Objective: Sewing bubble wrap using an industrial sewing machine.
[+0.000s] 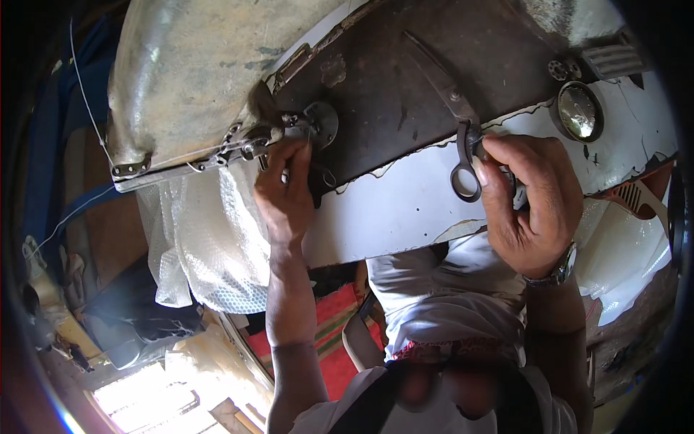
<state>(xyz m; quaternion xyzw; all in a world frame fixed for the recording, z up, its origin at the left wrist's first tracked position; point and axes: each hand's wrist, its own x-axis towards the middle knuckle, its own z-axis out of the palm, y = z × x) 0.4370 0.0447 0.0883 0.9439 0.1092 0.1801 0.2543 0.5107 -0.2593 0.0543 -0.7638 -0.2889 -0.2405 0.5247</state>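
Observation:
A worn cream-coloured sewing machine (191, 65) fills the upper left, with a thread running along its edge to small metal guides (249, 145). My left hand (283, 192) is at the machine's working end, fingers pinched together beside the metal parts; what they hold is hidden. A pair of dark metal scissors (437, 72) lies on the table, blades pointing away. Over their handles is my right hand (533, 192), its thumb and forefinger closed on a small dark thing (475, 137). I cannot make out what that is.
The table has a dark panel (376, 94) and a chipped white front strip (376, 217). A round shiny dish (580, 112) and two small perforated discs (564, 69) sit at the right. Bubble wrap (210, 239) hangs below the machine. My lap is under the front edge.

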